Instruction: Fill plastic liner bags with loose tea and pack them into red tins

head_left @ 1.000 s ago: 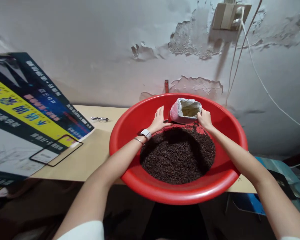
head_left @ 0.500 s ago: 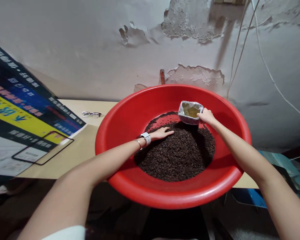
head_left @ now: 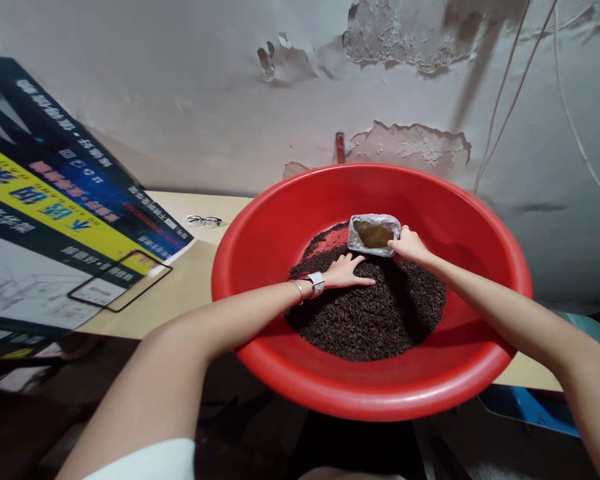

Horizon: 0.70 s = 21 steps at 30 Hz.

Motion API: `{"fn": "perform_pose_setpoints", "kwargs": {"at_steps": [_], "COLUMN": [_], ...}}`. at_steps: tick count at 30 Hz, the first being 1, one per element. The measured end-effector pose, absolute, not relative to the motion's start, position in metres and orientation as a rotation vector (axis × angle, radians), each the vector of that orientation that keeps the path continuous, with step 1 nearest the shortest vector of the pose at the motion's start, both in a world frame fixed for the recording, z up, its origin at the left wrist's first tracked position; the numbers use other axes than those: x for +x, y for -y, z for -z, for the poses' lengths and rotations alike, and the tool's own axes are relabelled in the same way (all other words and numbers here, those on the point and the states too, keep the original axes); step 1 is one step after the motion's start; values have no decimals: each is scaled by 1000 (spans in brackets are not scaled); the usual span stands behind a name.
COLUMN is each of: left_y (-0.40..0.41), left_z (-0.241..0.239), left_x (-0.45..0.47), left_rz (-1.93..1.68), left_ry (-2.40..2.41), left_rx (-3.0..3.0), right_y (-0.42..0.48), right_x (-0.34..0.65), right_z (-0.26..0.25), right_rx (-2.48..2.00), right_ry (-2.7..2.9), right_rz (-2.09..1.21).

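Observation:
A large red plastic basin rests on the table edge in front of me, holding a heap of dark loose tea leaves. My left hand lies flat and open on the heap, a white watch on its wrist. My right hand grips the right rim of a small silvery foil bag, which stands open-mouthed at the far side of the heap with brownish contents showing inside.
A big printed cardboard box leans on the beige table at the left. A pair of glasses lies near the wall. The peeling wall stands close behind the basin, with cables hanging at the right.
My left hand came off the bag's left side and now lies flat on the tea. The bag has been lowered and tipped more upright onto the heap's far edge, still in my right hand.

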State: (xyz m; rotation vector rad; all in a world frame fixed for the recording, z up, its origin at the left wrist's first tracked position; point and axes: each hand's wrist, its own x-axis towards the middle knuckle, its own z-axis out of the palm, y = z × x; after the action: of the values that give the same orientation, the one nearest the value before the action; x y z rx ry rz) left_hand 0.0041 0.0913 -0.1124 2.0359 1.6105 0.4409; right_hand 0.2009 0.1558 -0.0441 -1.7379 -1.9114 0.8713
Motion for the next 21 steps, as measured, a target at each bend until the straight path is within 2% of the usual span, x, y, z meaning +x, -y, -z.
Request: {"fn": "perform_pose_setpoints", "kwargs": {"at_steps": [6,14,21], "left_y": [-81,-69,-62], "left_z": [99,81,51], "left_x": [18,34,45], "left_rz": [-324,23,62], "left_ry": [-1651,-1708,-1685], "left_rx": [2121,2331,2462], "right_y": [-166,-167,-170], "right_x": [210,222,224], "right_z": [48,46,42], "right_rx": [-1719,-1793,-1825], "right_ry": [1835,1798,1869], "right_rz": [-881,-896,-846]}}
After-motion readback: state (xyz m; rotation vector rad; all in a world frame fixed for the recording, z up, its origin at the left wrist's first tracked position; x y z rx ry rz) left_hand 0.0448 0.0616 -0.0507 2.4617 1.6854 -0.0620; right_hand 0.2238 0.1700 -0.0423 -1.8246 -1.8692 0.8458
